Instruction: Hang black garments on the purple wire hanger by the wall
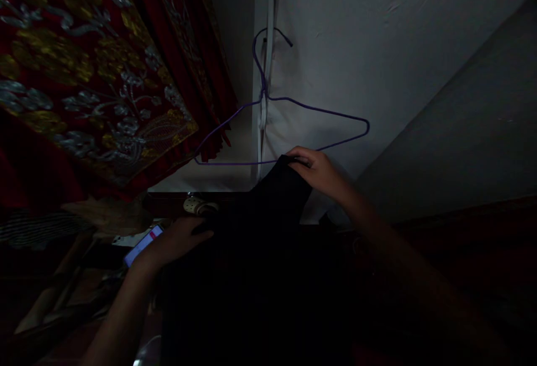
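Observation:
A purple wire hanger (312,107) hangs by its hook in front of the wall, tilted, with its lower bar nearly level. A black garment (272,209) stretches from just below that bar down into the dark; its exact kind does not show. My right hand (312,167) pinches the garment's upper corner at the hanger's lower bar, partly covering the bar. Lower and to the left, my left hand (180,237) grips the garment's side, fingers bent around the dark cloth. Whether the cloth passes over the bar cannot be made out.
A red cloth with gold and silver embroidery (126,92) hangs at the upper left. White cables (269,2) run down the wall behind the hanger. A pale clog (193,205) and a lit phone (142,245) lie beyond my left hand. Someone's limb (42,304) shows dimly at the left.

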`<move>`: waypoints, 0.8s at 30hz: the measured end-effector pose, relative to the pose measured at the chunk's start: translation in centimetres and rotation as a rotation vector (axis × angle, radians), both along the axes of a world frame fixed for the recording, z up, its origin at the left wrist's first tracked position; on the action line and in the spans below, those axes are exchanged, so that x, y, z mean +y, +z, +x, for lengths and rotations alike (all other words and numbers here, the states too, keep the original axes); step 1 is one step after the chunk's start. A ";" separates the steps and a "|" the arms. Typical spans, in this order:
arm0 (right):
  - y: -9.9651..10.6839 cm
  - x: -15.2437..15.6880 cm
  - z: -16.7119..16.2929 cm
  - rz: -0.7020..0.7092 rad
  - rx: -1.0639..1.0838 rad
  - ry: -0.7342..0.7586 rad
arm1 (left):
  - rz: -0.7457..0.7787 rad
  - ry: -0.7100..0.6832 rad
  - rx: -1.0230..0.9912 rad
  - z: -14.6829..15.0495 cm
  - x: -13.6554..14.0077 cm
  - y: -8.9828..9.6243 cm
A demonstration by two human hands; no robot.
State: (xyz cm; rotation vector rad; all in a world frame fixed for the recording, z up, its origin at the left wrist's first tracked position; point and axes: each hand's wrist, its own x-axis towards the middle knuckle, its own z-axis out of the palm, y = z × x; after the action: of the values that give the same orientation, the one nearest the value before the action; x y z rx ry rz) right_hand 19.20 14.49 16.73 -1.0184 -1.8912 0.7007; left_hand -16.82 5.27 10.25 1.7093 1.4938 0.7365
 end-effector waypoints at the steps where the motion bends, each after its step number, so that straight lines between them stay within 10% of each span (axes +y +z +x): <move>1: 0.3 -0.5 0.3 0.001 -0.011 -0.009 | -0.008 -0.044 0.097 -0.5 0.4 0.7; 10: 1.8 -3.3 2.8 0.085 -0.077 -0.148 | 0.437 -0.081 0.181 -1.7 5.4 10.4; 24: 1.8 -5.2 0.6 0.057 0.033 -0.043 | 0.680 -0.238 -0.003 6.8 9.9 13.2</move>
State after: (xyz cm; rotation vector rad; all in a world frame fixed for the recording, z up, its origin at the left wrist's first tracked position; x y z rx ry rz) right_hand 19.83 9.32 18.54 -1.0028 -1.8454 0.6321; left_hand -10.02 15.16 23.50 2.3259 1.0610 1.2018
